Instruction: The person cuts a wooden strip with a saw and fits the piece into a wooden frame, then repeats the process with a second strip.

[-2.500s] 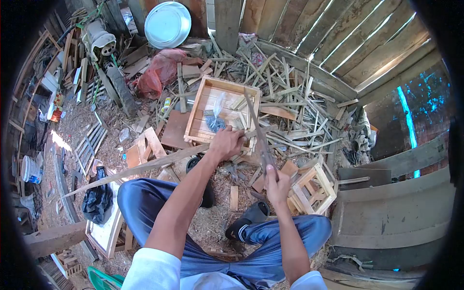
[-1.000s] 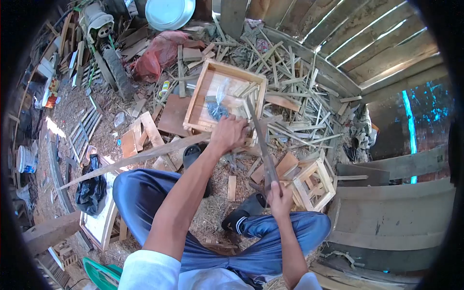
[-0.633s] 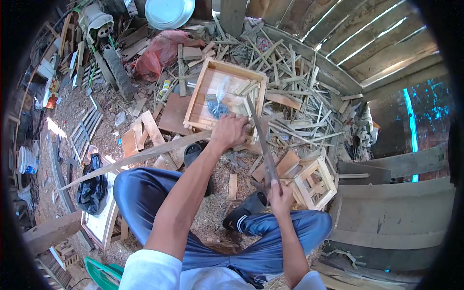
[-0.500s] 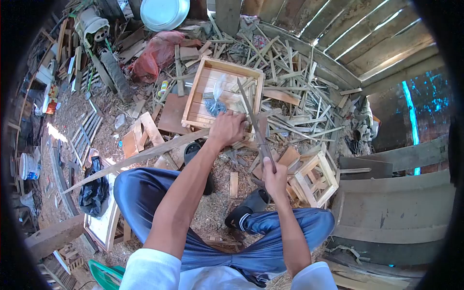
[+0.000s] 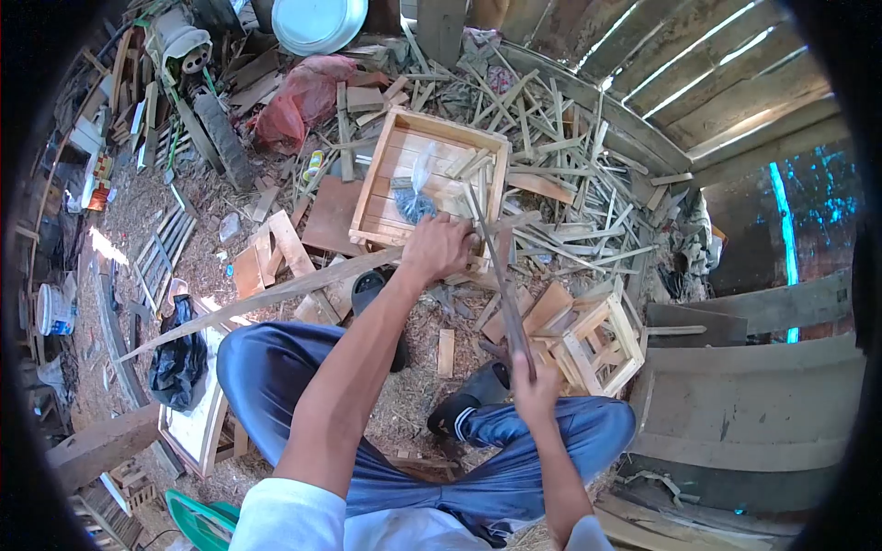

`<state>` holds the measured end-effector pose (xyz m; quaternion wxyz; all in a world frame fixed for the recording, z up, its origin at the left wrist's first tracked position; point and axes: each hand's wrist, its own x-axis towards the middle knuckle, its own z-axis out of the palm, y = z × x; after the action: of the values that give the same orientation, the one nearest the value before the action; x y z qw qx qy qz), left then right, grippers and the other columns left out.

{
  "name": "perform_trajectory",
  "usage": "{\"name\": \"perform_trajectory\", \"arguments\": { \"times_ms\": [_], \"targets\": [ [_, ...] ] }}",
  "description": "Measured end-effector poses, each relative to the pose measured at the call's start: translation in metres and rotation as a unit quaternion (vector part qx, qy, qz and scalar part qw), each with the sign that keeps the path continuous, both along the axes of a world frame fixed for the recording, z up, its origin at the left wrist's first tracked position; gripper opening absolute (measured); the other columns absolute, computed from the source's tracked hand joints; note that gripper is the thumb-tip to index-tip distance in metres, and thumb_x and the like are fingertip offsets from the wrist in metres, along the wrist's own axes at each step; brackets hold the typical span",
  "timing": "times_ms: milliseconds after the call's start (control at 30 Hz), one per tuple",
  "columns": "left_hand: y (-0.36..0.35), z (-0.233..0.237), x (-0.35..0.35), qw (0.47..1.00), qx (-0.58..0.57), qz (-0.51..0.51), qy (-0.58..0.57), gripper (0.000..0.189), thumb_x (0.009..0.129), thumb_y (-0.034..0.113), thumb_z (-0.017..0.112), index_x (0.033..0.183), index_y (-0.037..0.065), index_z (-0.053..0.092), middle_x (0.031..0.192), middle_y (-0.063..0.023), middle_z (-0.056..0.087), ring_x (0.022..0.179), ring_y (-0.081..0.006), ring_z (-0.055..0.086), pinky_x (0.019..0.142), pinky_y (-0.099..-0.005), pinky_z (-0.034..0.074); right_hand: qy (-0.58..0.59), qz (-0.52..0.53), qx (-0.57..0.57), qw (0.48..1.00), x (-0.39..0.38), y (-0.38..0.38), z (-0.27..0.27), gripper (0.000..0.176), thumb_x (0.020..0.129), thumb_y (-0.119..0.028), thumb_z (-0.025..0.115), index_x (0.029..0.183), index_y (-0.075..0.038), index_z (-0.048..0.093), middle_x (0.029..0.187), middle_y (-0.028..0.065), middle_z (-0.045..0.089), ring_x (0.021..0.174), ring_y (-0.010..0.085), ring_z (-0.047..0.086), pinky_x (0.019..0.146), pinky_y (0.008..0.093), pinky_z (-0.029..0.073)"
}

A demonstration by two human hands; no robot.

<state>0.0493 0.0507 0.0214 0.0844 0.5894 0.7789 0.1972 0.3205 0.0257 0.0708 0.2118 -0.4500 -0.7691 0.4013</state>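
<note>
My left hand (image 5: 439,248) is closed over a long wooden strip (image 5: 285,287), pressing it at the near edge of a shallow wooden box (image 5: 372,188). The strip runs from the lower left up past the box. In my right hand (image 5: 536,386) is the handle end of a long, narrow hand saw (image 5: 505,294). Its dark blade crosses the strip just right of my left hand, its tip over the box; teeth are too fine to make out. Inside the box lie a clear plastic bag with bluish contents (image 5: 413,204) and short wood pieces (image 5: 473,165).
Offcut sticks (image 5: 588,207) are heaped beyond and right of the box. A small wooden frame (image 5: 602,344) stands by my right knee. Near my left knee, a black plastic bag (image 5: 179,363) lies on a white panel (image 5: 207,413). A plank wall (image 5: 680,83) rises behind.
My right hand has drawn the hand saw back toward me and slightly right, its tip now lower over the box. My left hand stays on the strip; the whole view has shifted slightly.
</note>
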Motion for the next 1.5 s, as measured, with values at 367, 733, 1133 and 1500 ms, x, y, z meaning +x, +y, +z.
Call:
{"name": "perform_trajectory", "arguments": {
  "times_ms": [367,733,1133,1500],
  "targets": [
    [0.000,-0.004,-0.003,1.000,0.030,-0.002,-0.007,0.024,0.089,0.028,0.055,0.096,0.007,0.064,0.087,-0.0136,0.068,0.096,-0.0297,0.061,0.086,-0.0441,0.044,0.010,-0.009,-0.052,0.999,-0.013,0.014,-0.026,0.050,0.097,-0.034,0.053,0.059,0.000,0.053,0.048,0.0032,0.043,0.043,0.0120,0.045,0.044,0.0346,0.033],
    [0.003,-0.014,-0.007,1.000,0.012,-0.009,0.026,0.026,0.089,0.029,0.053,0.090,0.006,0.065,0.086,-0.0147,0.069,0.094,-0.0292,0.062,0.085,-0.0444,0.044,-0.008,-0.013,-0.071,0.997,-0.037,0.027,-0.021,0.050,0.095,-0.035,0.055,0.063,0.004,0.057,0.047,0.0090,0.045,0.045,0.0167,0.050,0.047,0.0372,0.037],
    [0.001,-0.002,-0.006,1.000,0.019,-0.011,0.006,0.025,0.089,0.027,0.053,0.096,0.006,0.066,0.085,-0.0173,0.066,0.094,-0.0299,0.061,0.085,-0.0446,0.043,0.010,-0.020,-0.035,0.999,-0.037,0.023,-0.027,0.051,0.095,-0.034,0.056,0.061,0.004,0.056,0.045,0.0096,0.039,0.041,0.0167,0.044,0.046,0.0381,0.035],
    [0.015,0.008,-0.004,0.999,-0.016,-0.020,0.020,0.027,0.090,0.028,0.051,0.093,0.004,0.063,0.088,-0.0174,0.068,0.097,-0.0319,0.060,0.087,-0.0467,0.042,0.007,-0.080,-0.116,0.990,0.032,-0.001,-0.031,0.050,0.093,-0.033,0.059,0.059,0.002,0.051,0.047,0.0046,0.043,0.043,0.0130,0.041,0.046,0.0366,0.033]
  ]
}}
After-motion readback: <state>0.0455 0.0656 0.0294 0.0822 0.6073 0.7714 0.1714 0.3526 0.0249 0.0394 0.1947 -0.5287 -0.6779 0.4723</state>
